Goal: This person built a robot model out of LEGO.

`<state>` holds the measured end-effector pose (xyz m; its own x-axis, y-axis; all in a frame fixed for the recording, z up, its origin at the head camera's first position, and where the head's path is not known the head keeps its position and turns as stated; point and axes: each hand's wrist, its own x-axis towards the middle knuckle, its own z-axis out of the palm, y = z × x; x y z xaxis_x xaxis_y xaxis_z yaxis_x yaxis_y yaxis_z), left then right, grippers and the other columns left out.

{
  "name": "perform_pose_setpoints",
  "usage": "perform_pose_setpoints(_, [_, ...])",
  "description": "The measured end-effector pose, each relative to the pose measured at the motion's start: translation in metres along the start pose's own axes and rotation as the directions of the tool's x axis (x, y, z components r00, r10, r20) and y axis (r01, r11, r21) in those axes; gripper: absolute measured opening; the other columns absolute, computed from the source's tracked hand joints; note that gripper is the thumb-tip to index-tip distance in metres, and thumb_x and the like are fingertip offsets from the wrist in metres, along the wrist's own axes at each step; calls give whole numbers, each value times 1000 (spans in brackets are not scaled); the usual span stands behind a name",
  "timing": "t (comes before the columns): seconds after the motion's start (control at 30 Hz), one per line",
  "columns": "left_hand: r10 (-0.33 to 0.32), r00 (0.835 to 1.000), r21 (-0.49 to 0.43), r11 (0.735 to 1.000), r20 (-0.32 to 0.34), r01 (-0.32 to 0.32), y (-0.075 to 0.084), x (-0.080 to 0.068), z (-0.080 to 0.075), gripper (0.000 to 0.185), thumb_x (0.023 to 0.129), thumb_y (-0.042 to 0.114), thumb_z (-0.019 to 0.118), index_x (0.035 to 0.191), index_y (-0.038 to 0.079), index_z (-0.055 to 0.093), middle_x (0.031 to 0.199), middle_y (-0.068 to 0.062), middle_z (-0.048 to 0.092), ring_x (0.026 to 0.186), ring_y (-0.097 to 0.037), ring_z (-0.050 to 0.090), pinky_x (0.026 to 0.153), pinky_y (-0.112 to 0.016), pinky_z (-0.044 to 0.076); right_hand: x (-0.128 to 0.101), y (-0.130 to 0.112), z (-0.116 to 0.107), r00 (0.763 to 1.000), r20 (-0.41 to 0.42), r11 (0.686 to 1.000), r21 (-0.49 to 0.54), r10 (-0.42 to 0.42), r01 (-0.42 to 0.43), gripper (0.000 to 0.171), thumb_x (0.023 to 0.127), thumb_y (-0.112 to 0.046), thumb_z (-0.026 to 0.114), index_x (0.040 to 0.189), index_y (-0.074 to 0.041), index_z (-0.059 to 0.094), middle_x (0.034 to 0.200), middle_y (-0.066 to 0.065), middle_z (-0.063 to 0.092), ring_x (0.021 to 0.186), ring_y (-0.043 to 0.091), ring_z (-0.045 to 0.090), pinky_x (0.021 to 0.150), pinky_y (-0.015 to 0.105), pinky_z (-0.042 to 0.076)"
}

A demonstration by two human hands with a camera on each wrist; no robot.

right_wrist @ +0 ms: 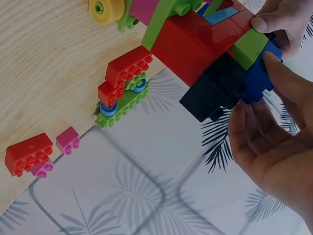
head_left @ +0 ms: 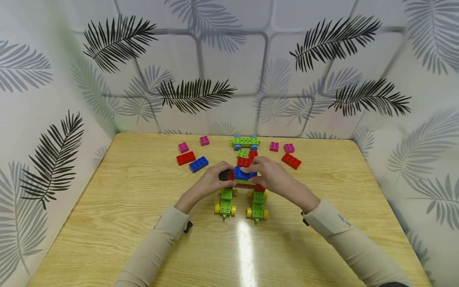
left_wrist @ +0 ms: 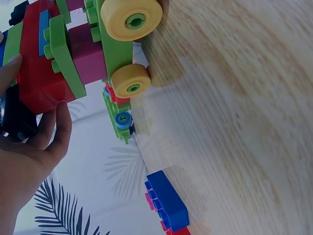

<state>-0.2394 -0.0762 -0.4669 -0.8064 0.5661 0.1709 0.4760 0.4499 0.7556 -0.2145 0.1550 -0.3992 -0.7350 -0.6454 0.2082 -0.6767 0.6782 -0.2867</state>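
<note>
A toy-brick build stands on two green wheeled bases [head_left: 225, 205] with yellow wheels. Across them lie red bricks [right_wrist: 188, 46], with a lime green brick [right_wrist: 248, 49] and a blue brick [head_left: 245, 172] stacked on top. My left hand [head_left: 211, 181] grips the build's left side, its fingers at a red brick and a black brick [left_wrist: 18, 115]. From the right, my right hand [head_left: 275, 178] pinches the blue brick between thumb and fingers. Another black brick [right_wrist: 215, 88] sits at the build's end, near the right fingers. The right hand partly covers the right side in the head view.
Behind the build stands a green base with blue wheels [head_left: 245, 141], with red bricks [head_left: 244, 162] in front of it. A red brick [head_left: 185, 158], a blue brick [head_left: 199, 164] and pink bricks lie left; a red brick [head_left: 291, 161] and pink bricks [head_left: 274, 146] lie right.
</note>
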Motion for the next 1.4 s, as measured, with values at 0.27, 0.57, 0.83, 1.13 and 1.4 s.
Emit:
perform_pose_setpoints(0.27, [18,1000,-16,1000,-1,-18,-3,-3,-1,45,90,22,69,131,8,55,125,-7,57,117,-25,53,98,-44,44,-7,5,9,996,-74,998,43,-44,48,40,80,-8,78,119,-12,70,99,6,61,81,19,53,68,28,49])
perform_pose_setpoints(0.57, [42,999,-9,999,-18,-43,-2,-3,0,43,92,32,65,128,9,58,120,-5,60,113,-22,56,98,-44,44,-18,16,27,986,-165,983,174,-23,52,41,86,-13,73,127,-13,65,111,5,60,95,21,55,79,35,51])
perform_pose_setpoints(0.83, [53,998,22,998,-22,-53,-4,-3,1,43,92,32,66,128,9,59,118,-5,61,110,-22,57,97,-43,45,-30,21,43,978,-192,975,219,79,-36,53,85,-16,74,135,-12,57,120,9,60,107,25,55,89,43,51])
perform_pose_setpoints(1.13, [39,999,5,999,-26,-39,-5,-5,2,45,92,33,65,129,10,58,117,-4,60,110,-23,57,96,-42,47,-33,21,49,964,-248,969,247,94,-31,54,83,-14,75,134,-12,57,119,9,62,105,24,56,89,45,50])
perform_pose_setpoints(1.4, [41,999,18,999,-34,-40,-2,-5,2,44,92,33,66,128,9,59,117,-4,61,110,-23,57,97,-43,45,-35,22,52,965,-259,988,151,48,-9,58,85,-16,74,138,-14,53,123,8,63,108,25,57,92,45,48])
